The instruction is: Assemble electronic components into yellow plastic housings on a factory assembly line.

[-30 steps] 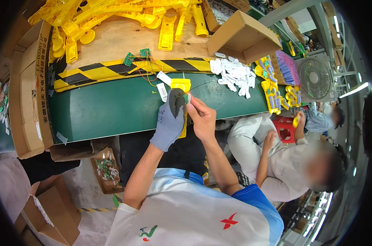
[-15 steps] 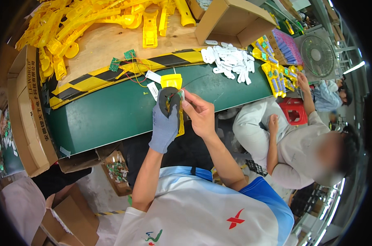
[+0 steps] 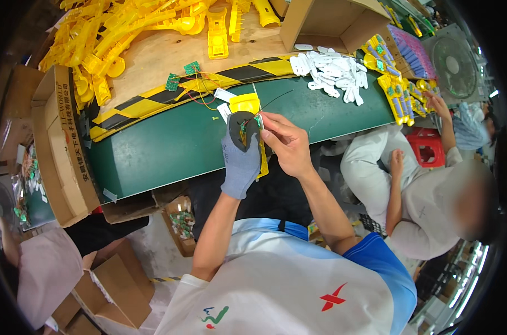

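My left hand (image 3: 239, 156), in a grey glove with a dark palm, is closed around a yellow plastic housing (image 3: 245, 103). The housing's wide end sticks out above the fingers, and a strip of it shows below beside the wrist. Thin wires and a bit of green circuit board lie inside it, mostly hidden by the glove. My bare right hand (image 3: 289, 148) pinches at the housing's right side, fingertips beside the wires; the small piece between them is too covered to name. Two green circuit boards (image 3: 192, 68) with red and yellow wires rest just beyond, near white flat pieces (image 3: 224, 95).
Yellow plastic shells (image 3: 217, 36) are heaped at the back left. White oval parts (image 3: 334, 75) lie in a pile by an open cardboard box (image 3: 334, 25). Filled yellow housings (image 3: 395, 97) sit at the right, near a seated co-worker (image 3: 426, 206). A long carton (image 3: 63, 151) borders the left.
The view has shifted, so the whole scene sits further right. Both hands stay at the housing; my right fingertips have moved slightly against its side.
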`<state>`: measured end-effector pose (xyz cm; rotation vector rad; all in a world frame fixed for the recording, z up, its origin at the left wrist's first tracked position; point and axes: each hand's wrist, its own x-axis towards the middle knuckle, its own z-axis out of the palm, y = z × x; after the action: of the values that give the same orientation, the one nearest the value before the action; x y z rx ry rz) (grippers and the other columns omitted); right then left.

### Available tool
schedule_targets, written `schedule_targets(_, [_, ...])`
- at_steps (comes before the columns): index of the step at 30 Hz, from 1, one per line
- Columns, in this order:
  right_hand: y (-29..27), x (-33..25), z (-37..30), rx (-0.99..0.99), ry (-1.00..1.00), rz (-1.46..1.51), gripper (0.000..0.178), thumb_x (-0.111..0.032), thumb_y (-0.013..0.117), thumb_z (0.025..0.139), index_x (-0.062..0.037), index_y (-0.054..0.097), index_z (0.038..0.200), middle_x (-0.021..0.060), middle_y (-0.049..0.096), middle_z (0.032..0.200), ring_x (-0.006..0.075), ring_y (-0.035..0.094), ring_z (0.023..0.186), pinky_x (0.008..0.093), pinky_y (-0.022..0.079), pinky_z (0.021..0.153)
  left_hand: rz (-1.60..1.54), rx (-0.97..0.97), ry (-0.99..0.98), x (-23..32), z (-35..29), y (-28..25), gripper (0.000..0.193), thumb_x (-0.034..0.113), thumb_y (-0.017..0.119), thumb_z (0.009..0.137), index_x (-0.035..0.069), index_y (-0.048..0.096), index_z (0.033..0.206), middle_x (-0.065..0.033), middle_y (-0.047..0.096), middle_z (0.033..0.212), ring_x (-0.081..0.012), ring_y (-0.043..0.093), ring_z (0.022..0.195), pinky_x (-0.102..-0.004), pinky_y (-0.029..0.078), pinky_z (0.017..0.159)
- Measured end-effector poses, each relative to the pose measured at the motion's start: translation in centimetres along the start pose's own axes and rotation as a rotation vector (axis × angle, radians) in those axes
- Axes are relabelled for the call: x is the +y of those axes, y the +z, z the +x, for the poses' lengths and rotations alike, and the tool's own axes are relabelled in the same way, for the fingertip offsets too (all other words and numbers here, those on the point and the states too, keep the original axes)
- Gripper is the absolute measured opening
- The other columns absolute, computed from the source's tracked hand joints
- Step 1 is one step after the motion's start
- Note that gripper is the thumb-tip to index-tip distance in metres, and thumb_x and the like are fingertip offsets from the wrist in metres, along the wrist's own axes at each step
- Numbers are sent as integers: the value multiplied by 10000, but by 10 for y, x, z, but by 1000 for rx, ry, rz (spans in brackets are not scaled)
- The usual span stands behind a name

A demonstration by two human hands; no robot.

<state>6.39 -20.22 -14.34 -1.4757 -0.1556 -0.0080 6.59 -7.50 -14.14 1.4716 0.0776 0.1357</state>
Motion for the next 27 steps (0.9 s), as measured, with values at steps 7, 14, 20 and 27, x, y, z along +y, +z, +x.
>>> schedule_targets(7, [-8,-3,0,-92,-205,-283,379,-37,590,927,9,587,1303,198,553,1348,325,538,1259,364,409,1059,189,10,62,-10,-1,-2,295,25,546,938,-3,501,1228,-125,558,1184,-233,532,1127,-347,416,992])
schedule_targets(14, [-11,-57,-49,-19,136,-104,629,-118,494,1000,-89,215,1563,211,460,1435,249,610,1138,342,456,994,51,61,28,12,-17,28,443,171,536,1021,-2,385,1401,-130,550,1287,-196,567,1100,-331,465,933])
schedule_targets(20, [-40,-52,-76,233,145,-279,565,-280,486,1026,-128,264,1523,205,696,1006,317,699,882,379,520,813,-211,-165,-93,42,-24,83,462,232,513,1037,44,365,1432,-109,624,1117,-183,621,953,-315,507,849])
schedule_targets(27, [-66,-65,-84,284,170,-176,539,-248,596,958,-82,393,1429,181,696,974,231,696,902,333,507,785,-279,-324,-149,37,-19,98,414,256,497,1043,31,403,1378,-144,605,1249,-243,628,1078,-358,517,898])
